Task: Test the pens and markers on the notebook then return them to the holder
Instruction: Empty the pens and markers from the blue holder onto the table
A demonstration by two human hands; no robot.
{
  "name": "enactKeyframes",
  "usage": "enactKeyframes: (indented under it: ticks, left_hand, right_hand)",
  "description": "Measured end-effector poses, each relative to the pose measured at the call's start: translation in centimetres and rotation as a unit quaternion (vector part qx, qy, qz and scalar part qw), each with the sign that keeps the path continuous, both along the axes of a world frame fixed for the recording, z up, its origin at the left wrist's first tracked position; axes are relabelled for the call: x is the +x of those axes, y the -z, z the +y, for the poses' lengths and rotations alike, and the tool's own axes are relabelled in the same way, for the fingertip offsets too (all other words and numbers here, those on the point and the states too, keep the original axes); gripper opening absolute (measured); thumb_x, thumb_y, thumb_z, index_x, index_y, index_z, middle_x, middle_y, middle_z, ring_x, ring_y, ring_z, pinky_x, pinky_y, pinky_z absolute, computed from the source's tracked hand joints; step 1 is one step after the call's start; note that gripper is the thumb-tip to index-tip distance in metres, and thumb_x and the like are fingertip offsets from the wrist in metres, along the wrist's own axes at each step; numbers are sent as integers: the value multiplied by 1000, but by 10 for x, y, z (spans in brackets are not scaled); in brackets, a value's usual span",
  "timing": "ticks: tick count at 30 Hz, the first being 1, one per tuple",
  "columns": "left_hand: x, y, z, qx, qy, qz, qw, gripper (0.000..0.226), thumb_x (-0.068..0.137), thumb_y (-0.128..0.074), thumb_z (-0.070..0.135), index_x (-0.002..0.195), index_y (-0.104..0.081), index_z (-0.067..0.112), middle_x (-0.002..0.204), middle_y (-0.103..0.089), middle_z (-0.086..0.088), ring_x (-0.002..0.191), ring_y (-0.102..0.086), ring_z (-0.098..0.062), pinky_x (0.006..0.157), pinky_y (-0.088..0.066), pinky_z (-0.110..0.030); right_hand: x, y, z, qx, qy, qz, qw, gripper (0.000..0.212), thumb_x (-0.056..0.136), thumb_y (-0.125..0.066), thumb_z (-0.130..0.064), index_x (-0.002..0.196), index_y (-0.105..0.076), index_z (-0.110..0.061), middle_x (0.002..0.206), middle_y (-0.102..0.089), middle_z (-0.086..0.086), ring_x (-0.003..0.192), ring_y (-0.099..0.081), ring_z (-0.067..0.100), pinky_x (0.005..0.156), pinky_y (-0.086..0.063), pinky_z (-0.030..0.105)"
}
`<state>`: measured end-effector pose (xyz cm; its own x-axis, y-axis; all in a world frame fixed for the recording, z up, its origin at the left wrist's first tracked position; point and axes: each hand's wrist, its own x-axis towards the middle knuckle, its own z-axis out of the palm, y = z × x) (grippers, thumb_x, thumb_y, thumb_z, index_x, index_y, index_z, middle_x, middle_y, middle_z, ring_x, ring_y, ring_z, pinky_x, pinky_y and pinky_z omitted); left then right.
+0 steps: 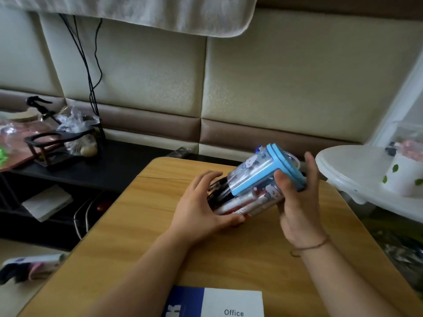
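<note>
My right hand (295,202) has its grip around the blue base of the holder (258,179), tipped sideways above the table (160,236). My left hand (201,207), grip wide, cups the pens (231,202) at its mouth; the notebook (215,302) lies nearest me

"Office" in dark print on the white-and-blue notebook (219,302) cover at the table's near edge.
</note>
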<state>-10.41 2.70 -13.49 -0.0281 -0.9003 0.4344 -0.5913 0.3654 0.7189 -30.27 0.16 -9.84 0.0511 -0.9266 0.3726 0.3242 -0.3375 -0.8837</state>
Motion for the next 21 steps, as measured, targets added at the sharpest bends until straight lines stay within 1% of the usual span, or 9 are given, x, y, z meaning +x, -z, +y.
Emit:
enactKeyframes:
  ticks: [3, 7, 10, 13, 15, 16, 18, 20, 21]
  left_hand:
    - [-3, 2, -1, 18, 3, -13, 1000, 106, 52, -78, 68, 140, -23, 46, 135, -42, 23, 121, -41, 1, 102, -44, -39]
    - [-5, 4, -3, 2, -31, -75, 997, 109, 55, -79, 63, 142, -16, 46, 136, -43, 20, 119, -38, 3, 105, -39, -34]
    - [-3, 6, -6, 0, -42, -123, 992, 111, 55, -75, 67, 144, -13, 44, 140, -41, 18, 123, -38, -2, 107, -35, -35]
    - [-3, 6, -7, 1, -34, -181, 983, 106, 58, -68, 72, 145, -13, 45, 142, -39, 19, 126, -35, -6, 107, -33, -39]
    - [-3, 7, -9, -2, -35, -230, 972, 103, 57, -62, 78, 143, -15, 46, 142, -37, 20, 128, -35, -8, 107, -31, -39]
    - [-3, 8, -9, -2, -34, -254, 967, 102, 57, -59, 81, 143, -17, 46, 142, -37, 20, 128, -35, -9, 107, -30, -39]
    - [-4, 8, -9, 5, -32, -295, 955, 103, 55, -53, 88, 142, -18, 45, 142, -38, 20, 129, -34, -10, 108, -28, -39]
    - [-4, 7, -9, 15, -28, -322, 946, 109, 51, -46, 95, 143, -17, 44, 143, -38, 18, 130, -32, -11, 109, -26, -39]
    - [-4, 6, -9, 20, -24, -332, 943, 111, 50, -43, 97, 143, -16, 43, 143, -38, 17, 130, -32, -12, 109, -25, -39]
  right_hand:
    - [13, -13, -3, -34, 28, 27, 999, 108, 51, -86, -53, 143, -31, -34, 130, -51, 2, 111, -64, 14, 75, -57, 28]
    - [11, -23, -8, -67, 77, 29, 994, 90, 56, -81, -60, 132, -43, -31, 127, -56, 5, 109, -65, 17, 76, -57, 26]
    - [3, -25, -13, -60, 84, 51, 993, 93, 57, -79, -63, 134, -45, -23, 124, -59, 3, 108, -66, 17, 75, -57, 26]
    - [-15, -24, -20, -48, 119, 22, 991, 88, 65, -76, -59, 134, -45, -14, 121, -62, 7, 108, -65, 22, 80, -56, 39]
    - [-28, -21, -24, -35, 127, 21, 991, 85, 68, -74, -62, 133, -47, -14, 127, -58, 15, 114, -61, 29, 90, -52, 51]
    - [-35, -18, -25, -29, 127, 34, 991, 83, 68, -74, -61, 133, -47, -17, 129, -57, 16, 115, -60, 31, 92, -51, 53]
    - [-49, -8, -26, -9, 134, 61, 989, 71, 70, -73, -56, 129, -50, -25, 127, -57, 14, 114, -60, 30, 91, -52, 50]
    - [-62, 0, -27, 6, 138, 73, 988, 62, 73, -69, -53, 127, -51, -29, 120, -60, 6, 108, -62, 24, 81, -56, 39]
    - [-67, 2, -27, 14, 138, 72, 988, 64, 73, -68, -54, 128, -51, -27, 115, -62, 3, 104, -63, 20, 75, -57, 34]
